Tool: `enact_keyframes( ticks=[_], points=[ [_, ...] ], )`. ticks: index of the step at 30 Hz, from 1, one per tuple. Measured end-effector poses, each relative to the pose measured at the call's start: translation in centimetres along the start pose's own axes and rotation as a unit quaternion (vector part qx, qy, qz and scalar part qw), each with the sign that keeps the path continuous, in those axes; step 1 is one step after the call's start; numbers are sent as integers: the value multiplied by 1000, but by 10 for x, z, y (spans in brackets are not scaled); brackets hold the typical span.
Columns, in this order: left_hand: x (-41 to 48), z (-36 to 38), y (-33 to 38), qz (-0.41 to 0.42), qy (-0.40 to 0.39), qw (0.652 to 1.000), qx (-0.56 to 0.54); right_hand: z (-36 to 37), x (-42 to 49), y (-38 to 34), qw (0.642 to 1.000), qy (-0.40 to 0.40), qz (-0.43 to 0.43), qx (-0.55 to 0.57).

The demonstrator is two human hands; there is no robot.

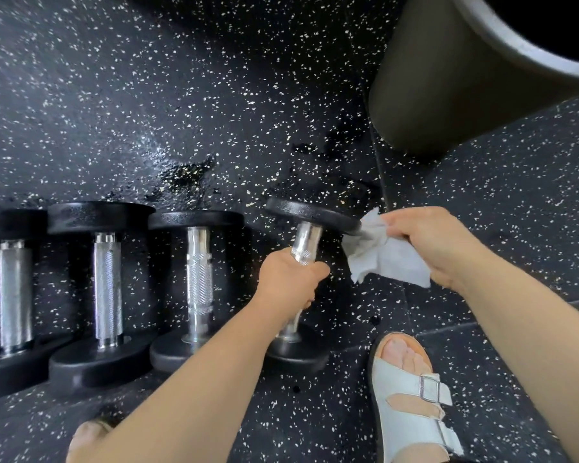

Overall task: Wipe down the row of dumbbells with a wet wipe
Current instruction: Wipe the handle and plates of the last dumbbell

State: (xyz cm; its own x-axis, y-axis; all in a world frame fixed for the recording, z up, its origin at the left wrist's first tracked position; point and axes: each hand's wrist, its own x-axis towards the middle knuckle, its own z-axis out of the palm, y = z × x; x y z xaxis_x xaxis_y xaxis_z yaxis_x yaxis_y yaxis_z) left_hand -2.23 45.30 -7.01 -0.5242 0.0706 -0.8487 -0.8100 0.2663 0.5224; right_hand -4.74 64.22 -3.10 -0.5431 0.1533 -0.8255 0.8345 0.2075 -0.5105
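Speckled floor bears a dumbbell, handle partly under left hand.

The left forearm runs up from the bottom centre of the frame to the left hand in the middle, its fingers curled round the chrome handle of a dumbbell. The right forearm comes in from the lower right edge. The right hand, right of centre with its back up, pinches a crumpled wet wipe between thumb and fingers.
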Motion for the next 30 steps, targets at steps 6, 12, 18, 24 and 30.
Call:
enact_keyframes(
  ticks=[6, 12, 18, 24, 30],
  points=[
    [6, 3, -3, -17, 2, 999, -44, -6, 10, 4, 993, 95, 6, 64],
    [-4, -11, 5, 7, 8, 991, 131, -6, 0, 2, 993, 83, -4, 85],
    [-38, -25, 20, 172, 91, 796, 574, -12, -4, 1, 984, 109, -30, 135],
    [-16, -22, 26, 457, -16, 470, 755, -16, -5, 0, 979, 108, -32, 168],
    [11, -1, 28, 364, -121, 349, 855, -25, 0, 6, 975, 118, -20, 187]
  ],
)
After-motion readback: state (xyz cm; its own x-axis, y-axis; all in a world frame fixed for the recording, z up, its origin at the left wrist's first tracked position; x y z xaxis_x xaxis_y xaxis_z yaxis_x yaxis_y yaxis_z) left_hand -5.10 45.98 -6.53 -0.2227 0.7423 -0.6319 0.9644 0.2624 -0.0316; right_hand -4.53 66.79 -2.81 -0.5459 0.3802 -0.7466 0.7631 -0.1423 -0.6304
